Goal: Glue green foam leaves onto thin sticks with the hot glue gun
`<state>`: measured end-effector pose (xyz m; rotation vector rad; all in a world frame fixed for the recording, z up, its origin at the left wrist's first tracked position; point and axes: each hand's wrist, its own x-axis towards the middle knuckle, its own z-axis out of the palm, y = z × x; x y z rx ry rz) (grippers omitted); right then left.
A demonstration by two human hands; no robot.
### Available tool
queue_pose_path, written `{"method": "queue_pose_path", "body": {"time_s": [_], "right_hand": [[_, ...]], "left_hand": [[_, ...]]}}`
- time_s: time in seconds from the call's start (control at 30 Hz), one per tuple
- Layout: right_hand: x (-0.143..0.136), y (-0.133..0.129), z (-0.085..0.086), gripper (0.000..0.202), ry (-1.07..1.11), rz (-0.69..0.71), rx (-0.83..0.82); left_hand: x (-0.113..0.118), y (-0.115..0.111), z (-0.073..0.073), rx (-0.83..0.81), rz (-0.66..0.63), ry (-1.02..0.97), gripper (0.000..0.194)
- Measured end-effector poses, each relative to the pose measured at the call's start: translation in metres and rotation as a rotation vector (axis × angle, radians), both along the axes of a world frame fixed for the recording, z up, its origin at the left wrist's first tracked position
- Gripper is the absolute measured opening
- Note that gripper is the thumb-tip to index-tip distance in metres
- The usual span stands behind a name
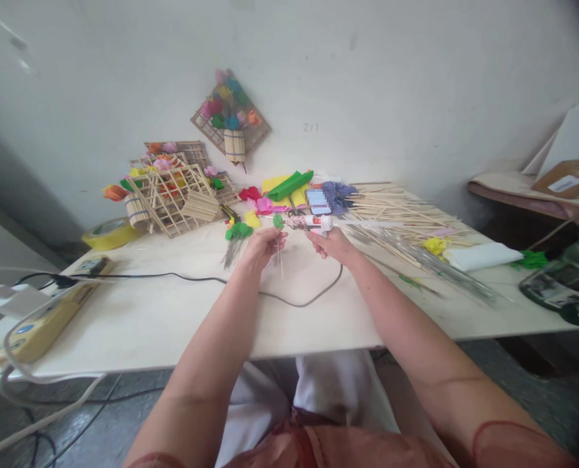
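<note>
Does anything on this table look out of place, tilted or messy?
Yes. The wooden lattice frame with paper flowers leans tilted against other frames, and the thin wooden sticks lie scattered loosely near the wall. The black cable trails across the white table.

Two hands, left (262, 247) and right (333, 244); one glue gun (313, 222); one tape roll (110, 233); one power strip (45, 322); one cardboard box (566, 177); three stick lattices (172, 192).

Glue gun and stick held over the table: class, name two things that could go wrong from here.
The glue gun in the right hand points at the left hand pinching a thin stick, so fingers could be burnt. Its black cord trails under both arms and might snag, dragging the gun.
</note>
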<state>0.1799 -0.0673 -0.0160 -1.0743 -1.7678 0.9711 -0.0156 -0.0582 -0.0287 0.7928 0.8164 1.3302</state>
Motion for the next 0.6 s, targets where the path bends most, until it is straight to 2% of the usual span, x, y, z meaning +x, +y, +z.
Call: {"method": "queue_pose_path", "body": {"time_s": [0.6], "right_hand": [[0.0001,0.0017,-0.0042,0.043,-0.035,0.009,0.018]], "left_hand": [[0.0026,-0.0013,0.0003,0.015,0.011,0.022,0.007]]}}
